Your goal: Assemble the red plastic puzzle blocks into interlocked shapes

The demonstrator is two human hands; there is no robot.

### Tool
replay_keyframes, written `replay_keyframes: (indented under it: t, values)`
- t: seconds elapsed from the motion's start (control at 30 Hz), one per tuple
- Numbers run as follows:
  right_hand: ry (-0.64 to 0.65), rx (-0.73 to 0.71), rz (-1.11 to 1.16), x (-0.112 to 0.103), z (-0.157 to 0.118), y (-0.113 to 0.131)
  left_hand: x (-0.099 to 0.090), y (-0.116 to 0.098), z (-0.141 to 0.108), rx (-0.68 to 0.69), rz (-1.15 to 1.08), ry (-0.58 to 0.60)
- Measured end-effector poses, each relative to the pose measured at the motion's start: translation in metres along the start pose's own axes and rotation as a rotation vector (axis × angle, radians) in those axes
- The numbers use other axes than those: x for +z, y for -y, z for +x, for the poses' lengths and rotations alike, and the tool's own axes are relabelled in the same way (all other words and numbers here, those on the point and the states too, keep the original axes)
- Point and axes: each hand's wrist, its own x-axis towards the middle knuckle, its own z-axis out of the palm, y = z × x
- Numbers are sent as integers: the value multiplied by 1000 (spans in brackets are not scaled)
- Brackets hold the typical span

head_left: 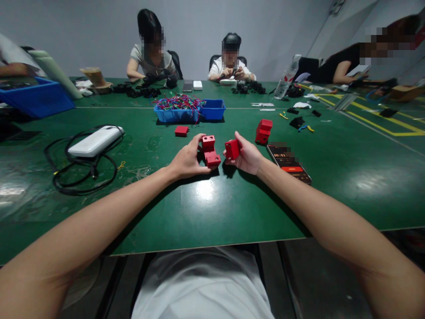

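My left hand [190,158] is closed around the side of a red stepped block [210,153] with round holes in its top, low over the green table. Just to the right, my right hand [247,153] grips a smaller red block [232,150] between thumb and fingers. A narrow gap separates the two red parts. Beyond my left hand a small flat red block [181,131] lies on the table. Another red notched block [264,131] stands past my right hand, near a phone [289,163] with a lit timer screen.
A blue bin of coloured wires [179,116] and a second blue bin [213,110] stand ahead. At left lie a white power bank [97,141] and black cable [75,188]. A bottle [288,77] and small pliers [306,129] are at right. Several people sit around the table.
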Motion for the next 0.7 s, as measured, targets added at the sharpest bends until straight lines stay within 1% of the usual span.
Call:
replay_keyframes:
  t: [0.17, 0.33, 0.5, 0.7]
  values:
    - [52, -34, -20, -1, 1, -2, 0, 0, 0, 0, -1, 4]
    - [61, -166, -90, -4, 2, -8, 0, 1, -1, 1, 19, 4]
    - [83, -233, -99, -6, 4, -11, -1, 0, -1, -1, 21, 6]
    - [2, -269, -135, -6, 5, -8, 0, 0, 0, -1, 12, 5]
